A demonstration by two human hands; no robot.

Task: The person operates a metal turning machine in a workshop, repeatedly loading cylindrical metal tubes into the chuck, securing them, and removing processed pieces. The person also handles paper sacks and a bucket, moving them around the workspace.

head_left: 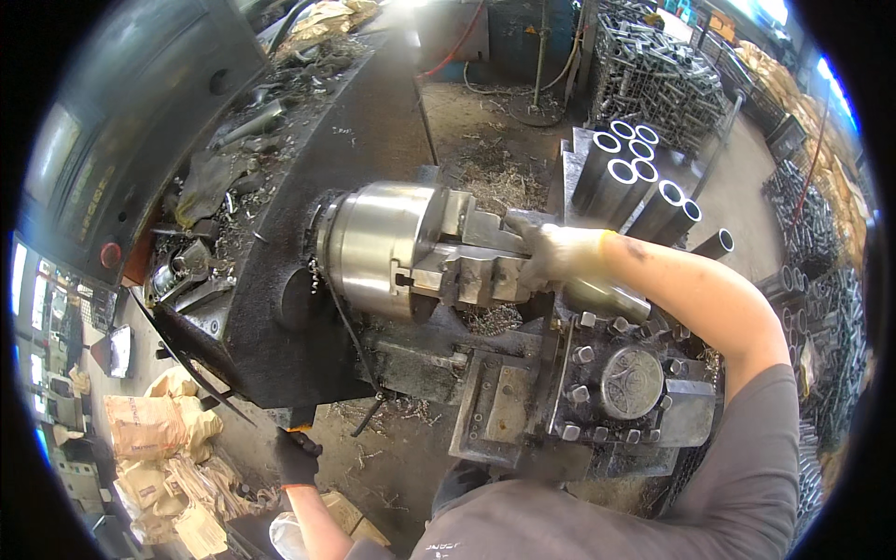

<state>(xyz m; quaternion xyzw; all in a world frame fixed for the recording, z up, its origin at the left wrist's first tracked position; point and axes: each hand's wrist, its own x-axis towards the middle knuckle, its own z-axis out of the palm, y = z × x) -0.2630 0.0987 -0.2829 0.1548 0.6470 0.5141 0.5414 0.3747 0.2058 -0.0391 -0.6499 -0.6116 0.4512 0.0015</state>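
Observation:
A lathe chuck (387, 245) of bright steel with stepped jaws (495, 280) stands in the middle. My right hand (551, 254), in a pale, dirty glove, reaches over the jaws from the right with fingers bent. It closes over a shiny metal tube (611, 301), which shows below the wrist; the fingertips are slightly blurred and touch the jaw ends. Low on the left, my left hand (297, 457), in a black glove, is curled shut below the machine's corner. A thin dark rod (210, 387) ends near it; what its fingers hold is hidden.
Right of the chuck sits a square tool post (630, 383) with several bolts. Steel tubes (621, 173) stand upright behind it. Metal chips and a rag (205, 187) lie on the headstock top. Paper sacks (145, 425) lie at lower left; a wire bin (653, 75) holds metal parts.

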